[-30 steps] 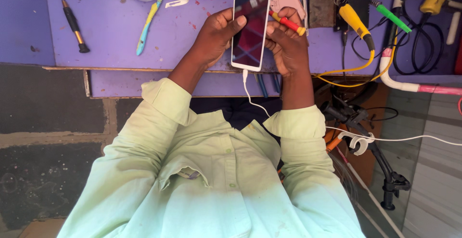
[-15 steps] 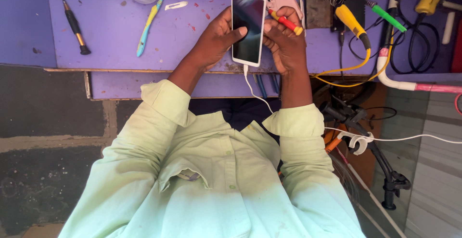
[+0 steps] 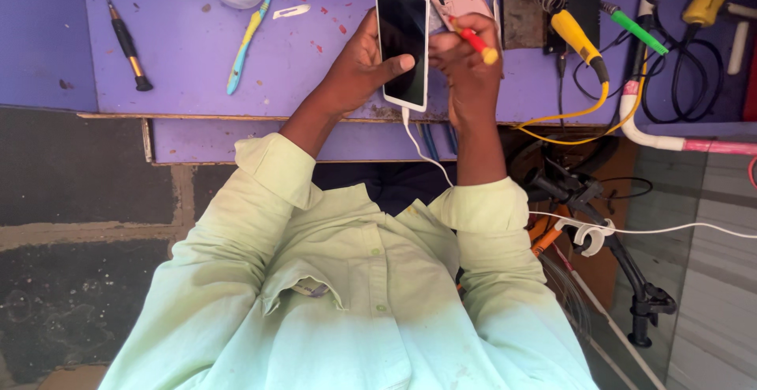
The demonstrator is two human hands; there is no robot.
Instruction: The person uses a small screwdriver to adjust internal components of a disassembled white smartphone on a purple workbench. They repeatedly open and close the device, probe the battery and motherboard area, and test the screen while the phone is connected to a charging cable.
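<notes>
Head view: my left hand (image 3: 359,70) grips a white smartphone (image 3: 403,47) upright above the purple workbench (image 3: 197,67), thumb across its dark screen. My right hand (image 3: 465,67) is closed around a red-and-yellow screwdriver (image 3: 477,43) beside the phone. White cable (image 3: 426,149) plugged into its bottom edge.

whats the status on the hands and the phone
Left hand grips white phone, thumb on dark screen. Right hand holds red screwdriver beside it. White cable plugged into phone's bottom.
</notes>
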